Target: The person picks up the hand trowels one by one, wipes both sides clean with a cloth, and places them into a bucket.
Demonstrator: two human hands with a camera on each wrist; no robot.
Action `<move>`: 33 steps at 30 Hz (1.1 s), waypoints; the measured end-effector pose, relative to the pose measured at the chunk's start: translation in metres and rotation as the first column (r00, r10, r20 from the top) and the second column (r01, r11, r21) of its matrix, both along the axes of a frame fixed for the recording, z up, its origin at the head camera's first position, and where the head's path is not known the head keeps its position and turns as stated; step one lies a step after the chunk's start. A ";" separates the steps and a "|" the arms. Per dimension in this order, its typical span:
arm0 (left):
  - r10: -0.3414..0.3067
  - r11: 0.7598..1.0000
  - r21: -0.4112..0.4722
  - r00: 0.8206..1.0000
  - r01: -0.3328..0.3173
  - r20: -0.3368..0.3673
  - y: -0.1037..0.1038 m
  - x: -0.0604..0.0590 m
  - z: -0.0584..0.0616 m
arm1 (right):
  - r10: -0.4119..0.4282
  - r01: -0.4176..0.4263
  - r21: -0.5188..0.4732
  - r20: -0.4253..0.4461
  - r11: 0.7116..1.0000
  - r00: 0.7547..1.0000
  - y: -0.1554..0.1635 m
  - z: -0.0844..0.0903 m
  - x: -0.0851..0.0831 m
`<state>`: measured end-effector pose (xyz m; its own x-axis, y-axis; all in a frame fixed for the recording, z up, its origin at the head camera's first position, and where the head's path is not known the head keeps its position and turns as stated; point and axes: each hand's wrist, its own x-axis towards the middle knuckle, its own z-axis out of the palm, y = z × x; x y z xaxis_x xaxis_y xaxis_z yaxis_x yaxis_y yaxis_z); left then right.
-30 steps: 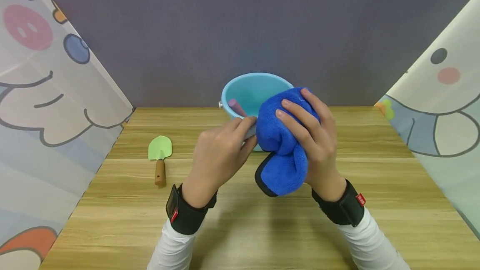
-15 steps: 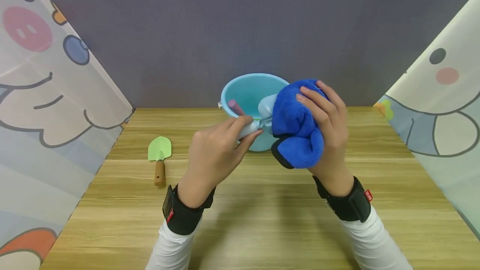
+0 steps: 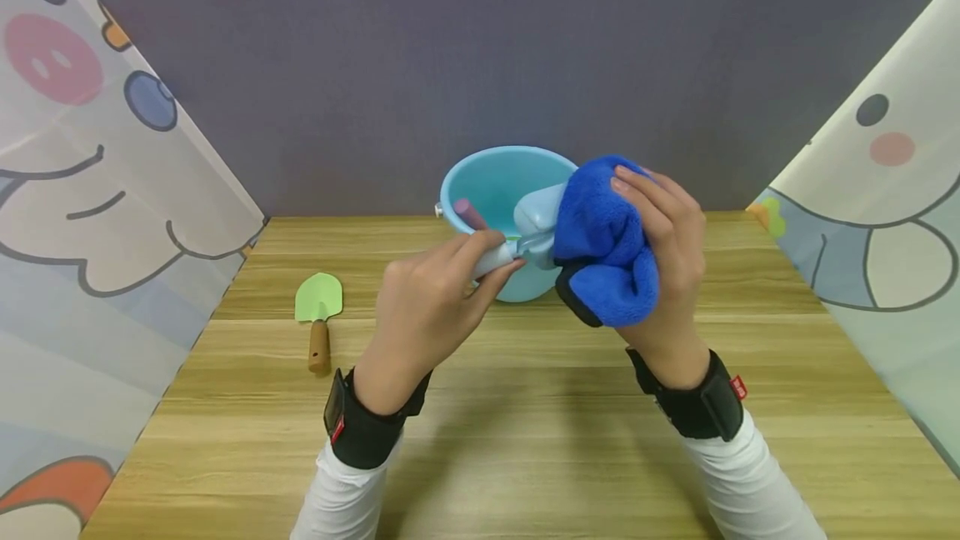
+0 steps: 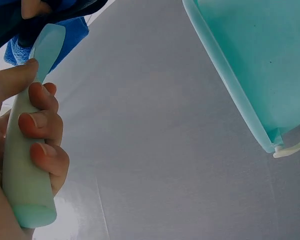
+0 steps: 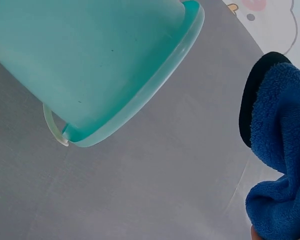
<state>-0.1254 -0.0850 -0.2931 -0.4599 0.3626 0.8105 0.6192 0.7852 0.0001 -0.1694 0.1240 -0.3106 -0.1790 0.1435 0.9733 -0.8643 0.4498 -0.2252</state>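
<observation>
My left hand (image 3: 427,298) grips the pale handle of a light blue toy shovel (image 3: 538,211), its fingers wrapped round the handle in the left wrist view. The shovel's end runs under a blue towel (image 3: 603,215) with a dark edge, so part of the blade is hidden. Fingers of my right hand (image 3: 667,248) curl over the towel from the right, bunching it against the shovel. Both hands are raised in front of the light blue bucket (image 3: 459,176) in the head view. At the right wrist view's right edge, the towel hangs in folds.
A purple stick-like handle (image 3: 469,213) leans inside the bucket. On the left of the wooden table (image 3: 247,440) lies a small green trowel (image 3: 319,298) with a brown handle. A grey wall (image 3: 337,65) stands behind, and cartoon-printed panels (image 3: 900,215) flank both sides.
My right hand and the towel have moved right and slightly up along the shovel, exposing more of its blade and neck. My left hand has shifted slightly left, still holding the handle.
</observation>
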 end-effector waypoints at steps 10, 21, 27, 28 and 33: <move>-0.002 1.000 0.007 1.000 0.002 0.012 -0.002 0.001 0.000 | -0.051 0.051 -0.053 0.000 0.997 0.999 0.005 0.000 -0.004; 0.006 1.000 0.017 1.000 -0.006 0.028 -0.005 0.003 0.002 | -0.058 0.069 -0.127 0.092 0.989 0.994 0.012 0.003 -0.006; -0.010 0.999 0.036 0.999 0.009 0.044 -0.006 0.003 0.002 | -0.109 0.129 -0.160 0.126 0.979 0.986 0.017 0.006 -0.005; -0.013 0.999 0.039 0.999 0.011 0.048 -0.006 0.003 0.003 | -0.109 0.131 -0.177 0.126 0.975 0.986 0.017 0.006 -0.004; -0.014 0.999 0.044 0.998 0.012 0.056 -0.006 0.003 0.003 | -0.078 0.099 -0.270 0.088 0.958 0.993 0.018 0.011 -0.001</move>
